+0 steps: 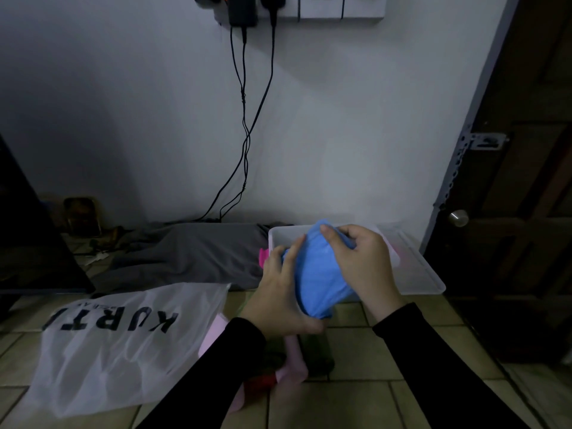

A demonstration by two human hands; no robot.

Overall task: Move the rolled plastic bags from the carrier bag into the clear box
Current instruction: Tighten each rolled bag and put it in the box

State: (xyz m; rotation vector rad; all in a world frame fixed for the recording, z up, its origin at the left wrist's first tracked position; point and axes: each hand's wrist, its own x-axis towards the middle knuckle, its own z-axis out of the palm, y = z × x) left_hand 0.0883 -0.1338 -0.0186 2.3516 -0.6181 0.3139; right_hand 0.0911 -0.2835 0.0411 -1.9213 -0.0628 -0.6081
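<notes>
Tiled floor (356,394); blue rolled bag (318,274) gripped by left hand (278,292) and right hand (362,261) | long axis tilted toward clear box (427,274) just behind

We see a white wall (123,103) with a socket strip (325,6) along the top edge; a black adapter (243,9) with a small red light is plugged in, another black plug (273,3) beside it. Two black cables (246,137) hang down the wall, crossing, to the floor. Grey cloth (185,252) lies crumpled at the wall base. Tiled floor (356,397). We note a dark wooden door (526,181) on the right with a metal latch (486,141) and a round knob (458,218). Dark furniture edge (28,243) on the left, dim clutter (82,221) behind it, too dark to identify.
</notes>
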